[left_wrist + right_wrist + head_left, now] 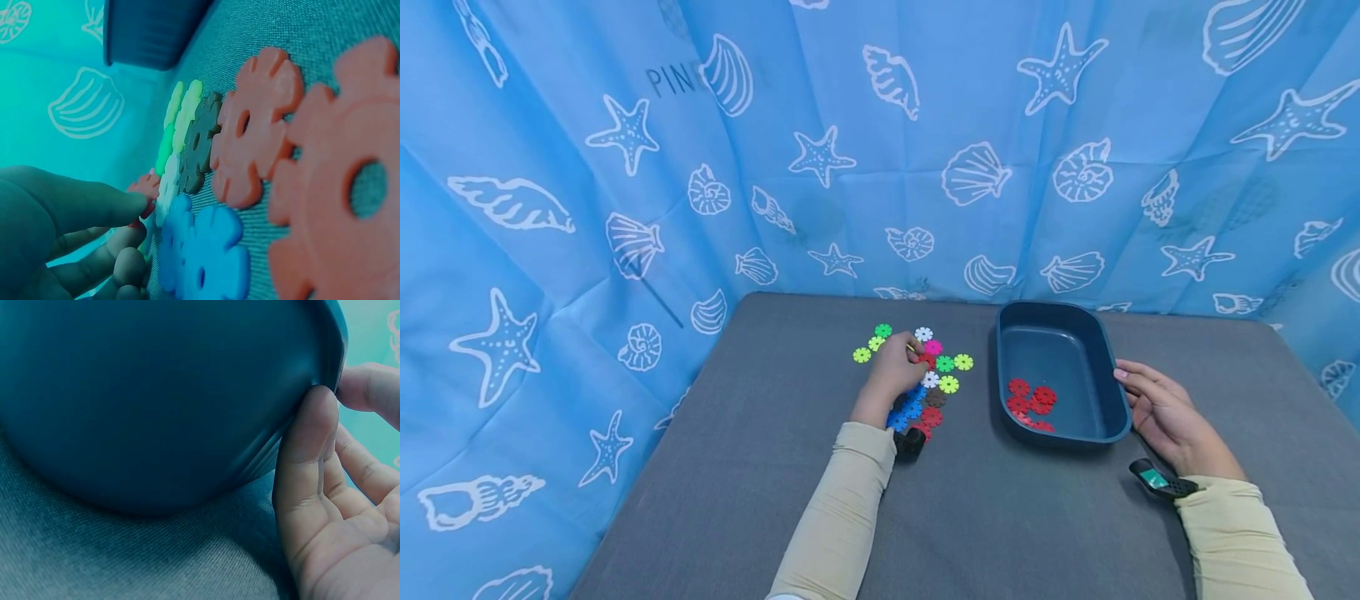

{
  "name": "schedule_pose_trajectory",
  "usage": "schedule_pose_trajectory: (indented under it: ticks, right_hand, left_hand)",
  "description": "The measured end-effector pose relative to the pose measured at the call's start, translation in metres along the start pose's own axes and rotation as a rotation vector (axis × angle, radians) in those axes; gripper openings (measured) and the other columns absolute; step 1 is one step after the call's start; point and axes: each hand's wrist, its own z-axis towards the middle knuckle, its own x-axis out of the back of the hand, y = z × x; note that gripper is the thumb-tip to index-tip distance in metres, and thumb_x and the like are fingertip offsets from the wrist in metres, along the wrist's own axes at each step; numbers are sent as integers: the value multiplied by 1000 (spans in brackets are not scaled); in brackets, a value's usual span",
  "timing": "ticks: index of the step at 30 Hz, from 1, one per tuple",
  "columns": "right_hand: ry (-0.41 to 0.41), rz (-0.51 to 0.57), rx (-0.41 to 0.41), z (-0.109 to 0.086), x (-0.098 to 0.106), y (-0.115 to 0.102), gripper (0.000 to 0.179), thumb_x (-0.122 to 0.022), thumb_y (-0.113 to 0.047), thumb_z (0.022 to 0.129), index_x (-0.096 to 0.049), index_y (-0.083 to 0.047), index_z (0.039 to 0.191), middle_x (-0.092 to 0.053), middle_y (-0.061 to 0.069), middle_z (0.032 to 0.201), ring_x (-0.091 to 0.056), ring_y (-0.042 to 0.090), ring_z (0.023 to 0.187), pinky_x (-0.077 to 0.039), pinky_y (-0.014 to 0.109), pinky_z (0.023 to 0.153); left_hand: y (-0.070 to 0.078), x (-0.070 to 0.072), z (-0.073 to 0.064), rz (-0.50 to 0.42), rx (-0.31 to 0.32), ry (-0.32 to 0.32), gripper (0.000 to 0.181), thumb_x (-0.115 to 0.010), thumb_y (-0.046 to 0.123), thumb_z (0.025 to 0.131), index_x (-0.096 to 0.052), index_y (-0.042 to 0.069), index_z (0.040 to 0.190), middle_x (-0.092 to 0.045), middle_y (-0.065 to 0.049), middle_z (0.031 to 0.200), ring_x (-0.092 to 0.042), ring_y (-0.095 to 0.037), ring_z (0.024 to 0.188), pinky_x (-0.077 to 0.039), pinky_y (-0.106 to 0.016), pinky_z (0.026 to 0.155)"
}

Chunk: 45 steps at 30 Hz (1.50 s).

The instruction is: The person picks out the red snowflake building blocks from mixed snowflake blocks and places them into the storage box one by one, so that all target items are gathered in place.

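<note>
My left hand is over a spread of notched plastic discs, with thumb and fingers pinching a red disc. Around it lie a green disc, a magenta disc, white discs and yellow-green ones. Nearer the wrist are blue discs, a brown disc and larger-looking red discs. My right hand holds the right side of a dark blue plastic basin, thumb outside the wall and forefinger at the rim. Several red discs lie inside the basin's near end.
A grey cloth covers the table. Behind it hangs a blue curtain with white shell and starfish prints, which also runs along the left. Black camera straps sit at both wrists.
</note>
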Motion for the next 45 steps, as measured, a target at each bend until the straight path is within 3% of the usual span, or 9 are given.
schedule_pose_trajectory:
  ticks: [10,32,45]
  right_hand:
    - [7,9,-3,0,1,0,22,-54,-11,111,-74,-19,118,-77,-4,108,-74,11,93,-62,29,75]
    - [-2,-4,-12,0,1,0,22,-54,-12,111,-72,-20,120,-76,-5,112,-73,10,96,-62,29,79]
    - [-11,31,2,0,2,-1,26,-53,-7,111,-75,-18,119,-78,-2,109,-74,12,93,-62,29,75]
  left_hand:
    - [2,2,-2,-42,-13,12,11,-71,8,98,-70,8,110,-65,-8,95,-60,-21,75,-50,-30,64]
    - [1,3,-6,-82,-34,15,8,-73,8,98,-71,7,106,-68,-8,98,-64,-22,81,-53,-32,67]
    - [7,4,-10,-77,-51,14,8,-73,11,98,-71,7,105,-69,-7,97,-65,-20,81,-55,-31,69]
